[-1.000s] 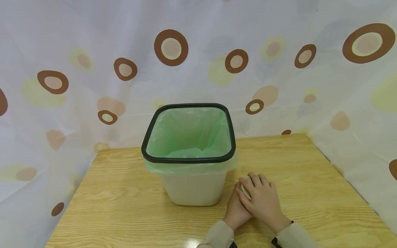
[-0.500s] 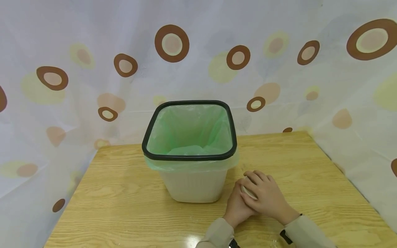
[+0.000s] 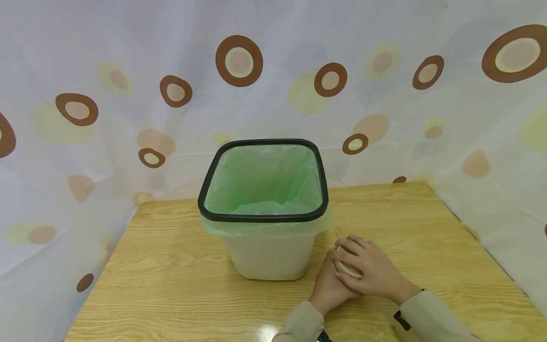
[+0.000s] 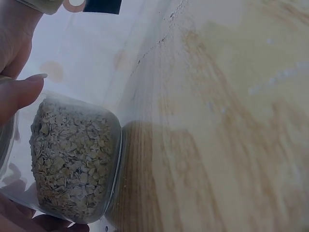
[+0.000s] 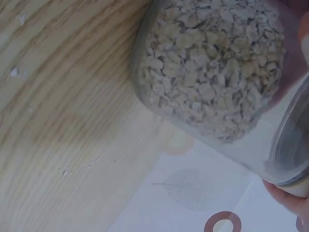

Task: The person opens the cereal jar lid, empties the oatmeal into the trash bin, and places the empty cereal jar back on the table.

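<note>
A clear jar of rolled oats [image 4: 72, 159] stands on the table, mostly hidden by the hands in the head view. My left hand [image 3: 330, 288] wraps around the jar's body from the left, its thumb and fingers showing at the edge of the left wrist view. From above, my right hand [image 3: 378, 271] grips the pale round lid [image 3: 348, 270], fingers bent over its far side and thumb at the near edge. Through the jar wall the oat flakes [image 5: 212, 72] show in the right wrist view, with bare glass-like wall between them and the lid end.
A white bin [image 3: 269, 259] with a black rim [image 3: 262, 218] and a pale green liner [image 3: 265, 180] stands just left of the hands. The wood-grain table [image 3: 171, 270] meets a patterned cloth [image 3: 273, 109] at the back and sides.
My right hand has rotated on the lid, its wrist swinging out to the right, and more of the lid shows. My left hand keeps its grip on the jar.
</note>
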`<state>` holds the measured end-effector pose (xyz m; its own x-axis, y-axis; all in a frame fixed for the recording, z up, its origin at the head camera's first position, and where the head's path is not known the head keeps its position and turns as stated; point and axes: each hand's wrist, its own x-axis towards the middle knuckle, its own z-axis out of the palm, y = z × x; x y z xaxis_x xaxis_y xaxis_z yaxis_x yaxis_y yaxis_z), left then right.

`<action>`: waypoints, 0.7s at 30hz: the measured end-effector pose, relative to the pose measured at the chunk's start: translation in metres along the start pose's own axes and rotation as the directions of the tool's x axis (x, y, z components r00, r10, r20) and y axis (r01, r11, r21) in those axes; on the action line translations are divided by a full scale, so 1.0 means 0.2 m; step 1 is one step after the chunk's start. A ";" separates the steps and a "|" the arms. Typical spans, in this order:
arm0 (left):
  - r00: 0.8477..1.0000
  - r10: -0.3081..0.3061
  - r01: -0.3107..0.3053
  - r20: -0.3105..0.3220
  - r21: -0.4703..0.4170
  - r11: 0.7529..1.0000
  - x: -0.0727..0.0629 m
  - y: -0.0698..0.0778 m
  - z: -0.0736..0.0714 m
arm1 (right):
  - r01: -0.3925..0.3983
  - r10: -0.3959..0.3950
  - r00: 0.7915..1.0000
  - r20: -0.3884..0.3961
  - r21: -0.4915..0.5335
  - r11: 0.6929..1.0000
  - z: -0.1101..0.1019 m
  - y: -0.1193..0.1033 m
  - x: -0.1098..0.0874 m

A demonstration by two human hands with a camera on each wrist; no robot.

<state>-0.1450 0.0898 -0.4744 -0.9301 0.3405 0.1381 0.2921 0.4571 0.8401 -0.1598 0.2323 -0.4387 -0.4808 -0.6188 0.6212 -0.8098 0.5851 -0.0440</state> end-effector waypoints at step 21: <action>0.996 -0.062 0.077 0.067 -0.246 0.966 0.00 0.00 -0.03 | 0.030 -0.038 0.999 0.033 0.203 0.979 -0.08 0.07 0.02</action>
<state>-0.1457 0.0851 -0.4712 -0.9295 0.3654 0.0506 0.1560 0.2652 0.9515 -0.1674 0.2458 -0.4248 -0.4608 -0.6575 0.5961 -0.8754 0.4474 -0.1832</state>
